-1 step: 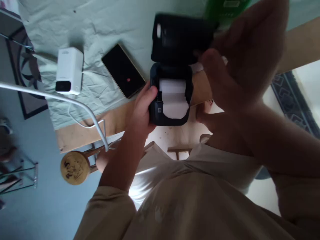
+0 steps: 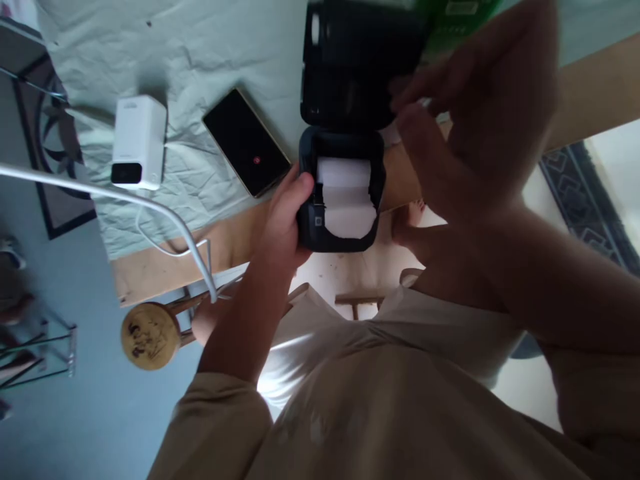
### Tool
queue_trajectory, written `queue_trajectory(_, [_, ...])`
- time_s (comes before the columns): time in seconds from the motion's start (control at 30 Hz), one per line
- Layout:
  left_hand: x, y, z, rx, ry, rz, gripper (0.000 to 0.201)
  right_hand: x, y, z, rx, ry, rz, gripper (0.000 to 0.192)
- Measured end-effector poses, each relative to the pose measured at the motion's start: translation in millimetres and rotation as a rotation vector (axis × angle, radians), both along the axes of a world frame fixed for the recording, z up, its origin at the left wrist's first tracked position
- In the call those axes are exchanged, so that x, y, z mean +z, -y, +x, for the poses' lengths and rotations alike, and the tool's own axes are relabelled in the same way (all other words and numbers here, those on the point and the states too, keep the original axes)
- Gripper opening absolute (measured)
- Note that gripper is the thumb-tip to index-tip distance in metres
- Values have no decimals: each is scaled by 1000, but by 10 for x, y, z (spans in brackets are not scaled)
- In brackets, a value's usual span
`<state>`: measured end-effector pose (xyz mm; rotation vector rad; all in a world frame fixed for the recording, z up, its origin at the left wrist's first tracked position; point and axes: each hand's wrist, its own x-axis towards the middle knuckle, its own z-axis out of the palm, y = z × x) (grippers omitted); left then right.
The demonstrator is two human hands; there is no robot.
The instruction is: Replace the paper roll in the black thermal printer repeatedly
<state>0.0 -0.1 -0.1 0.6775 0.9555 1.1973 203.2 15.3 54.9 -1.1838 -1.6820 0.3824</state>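
L hand (image 2: 283,223) fingers clamped on side of open dark printer (image 2: 320,227) w/ white paper roll (image 2: 346,200) just beside fingertips, R hand (image 2: 475,127) fingers apart at raised lid (image 2: 350,67), phone (image 2: 246,141) nearby.

Paper roll (image 2: 346,200) sat in printer (image 2: 320,233) w/ lid (image 2: 350,67) behind; phone (image 2: 247,142) left, charger (image 2: 138,140) further left, on cloth (image 2: 200,47).

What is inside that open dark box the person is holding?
A white paper roll fills the dark box, whose lid is swung up. The left hand grips its side. Anything beneath the roll is covered.
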Motion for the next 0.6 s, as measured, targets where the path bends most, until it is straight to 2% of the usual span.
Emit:
queue_trajectory(0.13, [31,9,21,-9,-54,9,22,-18,-35,-32,115,274,-126,10])
queue_trajectory(0.23, [59,28,29,15,-137,39,21,41,-10,-100,142,537,-258,20])
queue_trajectory(0.37, [97,50,22,-13,-168,44,23,129,12,-161,123,687,-361,24])
queue_trajectory(0.47, [102,52,19,-32,-142,56,26,152,19,-122,156,579,-421,33])
queue_trajectory(0.6, [72,26,22,6,-98,-21,21,159,30,24,373,39,-455,45])
